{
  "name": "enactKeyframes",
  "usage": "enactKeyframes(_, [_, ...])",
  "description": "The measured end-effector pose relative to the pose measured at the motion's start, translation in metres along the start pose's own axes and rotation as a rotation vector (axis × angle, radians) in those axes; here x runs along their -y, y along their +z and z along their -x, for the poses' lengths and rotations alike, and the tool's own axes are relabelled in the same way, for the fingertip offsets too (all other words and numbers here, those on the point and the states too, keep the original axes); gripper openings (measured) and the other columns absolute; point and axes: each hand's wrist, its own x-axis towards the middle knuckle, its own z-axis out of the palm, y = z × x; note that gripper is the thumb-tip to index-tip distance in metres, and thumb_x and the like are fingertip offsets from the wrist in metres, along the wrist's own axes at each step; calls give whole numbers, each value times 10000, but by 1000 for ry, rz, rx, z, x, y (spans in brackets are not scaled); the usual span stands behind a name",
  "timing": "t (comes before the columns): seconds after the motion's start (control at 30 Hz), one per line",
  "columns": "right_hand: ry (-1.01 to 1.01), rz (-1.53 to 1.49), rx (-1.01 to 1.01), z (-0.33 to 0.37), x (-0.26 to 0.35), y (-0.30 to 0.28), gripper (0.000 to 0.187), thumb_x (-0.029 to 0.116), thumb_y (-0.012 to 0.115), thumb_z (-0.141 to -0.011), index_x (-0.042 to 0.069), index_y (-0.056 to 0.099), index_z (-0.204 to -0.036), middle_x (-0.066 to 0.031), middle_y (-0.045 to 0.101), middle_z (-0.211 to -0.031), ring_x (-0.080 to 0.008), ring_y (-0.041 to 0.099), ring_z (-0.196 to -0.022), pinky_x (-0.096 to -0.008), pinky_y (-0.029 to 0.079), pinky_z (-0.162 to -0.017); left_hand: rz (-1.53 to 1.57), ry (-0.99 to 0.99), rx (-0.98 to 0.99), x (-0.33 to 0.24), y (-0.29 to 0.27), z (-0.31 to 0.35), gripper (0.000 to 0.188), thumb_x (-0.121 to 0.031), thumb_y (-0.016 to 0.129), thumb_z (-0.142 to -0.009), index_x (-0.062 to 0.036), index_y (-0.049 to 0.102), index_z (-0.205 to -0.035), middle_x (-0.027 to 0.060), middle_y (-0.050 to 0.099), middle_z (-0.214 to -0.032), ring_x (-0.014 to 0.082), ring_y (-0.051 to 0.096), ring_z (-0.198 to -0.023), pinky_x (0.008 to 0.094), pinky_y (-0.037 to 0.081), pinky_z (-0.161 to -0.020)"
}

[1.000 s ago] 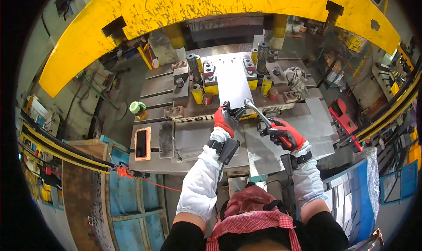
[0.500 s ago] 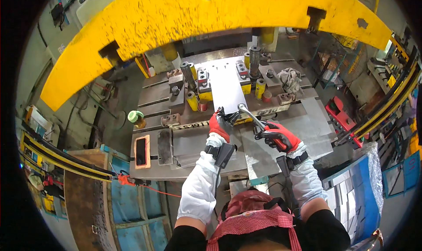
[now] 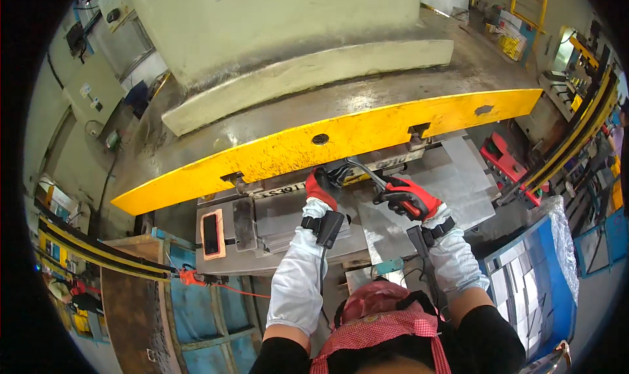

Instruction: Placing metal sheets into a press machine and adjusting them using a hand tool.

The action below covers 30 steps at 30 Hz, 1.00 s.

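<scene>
My left hand (image 3: 321, 187), in a red and black glove, is at the front edge of the press die (image 3: 288, 189), just under the lowered yellow ram (image 3: 321, 141). Its dark fingers look stretched out and apart, though the ram's edge partly covers their tips. To its right, my right hand (image 3: 413, 199), gloved alike, is closed round a long metal rod tool (image 3: 368, 170) with a red handle. The tool slants up to the left, and its far end reaches the ram's lower edge. The ram hides most of the die and the white sheet.
Stacked metal sheets (image 3: 282, 223) lie left on the press table, beside a dark block (image 3: 245, 224) and a phone (image 3: 211, 234). More flat sheets (image 3: 452, 190) lie right. A blue bin (image 3: 534, 276) of metal pieces stands lower right; a red control stand (image 3: 504, 161) is beyond it.
The yellow ram has come down and covers the die, its posts and the white sheet. Both hands stay near the front edge; the right one has shifted slightly left with the rod tool.
</scene>
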Motion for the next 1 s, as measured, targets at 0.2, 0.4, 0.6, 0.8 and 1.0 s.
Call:
enactKeyframes(0.2, [15, 29, 17, 6, 26, 5, 260, 224, 440, -926, 49, 560, -1077, 21, 471, -734, -52, 437, -569, -190, 345, -485, -81, 27, -50, -2, 31, 19, 319, -278, 401, -896, -29, 449, -1090, 276, 556, -1044, 382, 576, -940, 418, 492, -849])
enactKeyframes(0.4, [182, -99, -2, 0, 35, 16, 243, 226, 524, -864, 54, 570, -1029, 16, 489, -696, -38, 438, -552, -183, 335, -466, -103, 111, 61, -11, 2, 10, 304, -231, 426, -904, 34, 444, -1052, 307, 549, -1003, 419, 587, -869, 445, 522, -792])
enactKeyframes(0.6, [355, -197, -48, -4, 73, 20, 167, 173, 598, -804, 78, 530, -923, 40, 493, -675, -28, 390, -508, -190, 299, -439, -67, 62, 57, -3, 22, 26, 354, -264, 429, -914, 33, 447, -1105, 260, 571, -1003, 359, 601, -870, 405, 525, -784])
enactKeyframes(0.8, [-104, 3, -66, -107, 53, -13, 120, 204, 579, -824, 87, 582, -846, 41, 507, -684, -20, 424, -564, -190, 313, -486, 6, -27, 16, -2, 32, 22, 361, -288, 437, -914, 24, 448, -1097, 254, 566, -1010, 359, 603, -861, 411, 527, -777])
enactKeyframes(1.0, [-166, 61, -8, -206, 20, -40, 187, 253, 514, -855, 88, 604, -865, -25, 544, -669, -89, 497, -555, -233, 349, -488, -88, 30, -31, -2, 38, 27, 274, -266, 468, -899, -25, 520, -1018, 174, 603, -932, 300, 614, -803, 394, 533, -742])
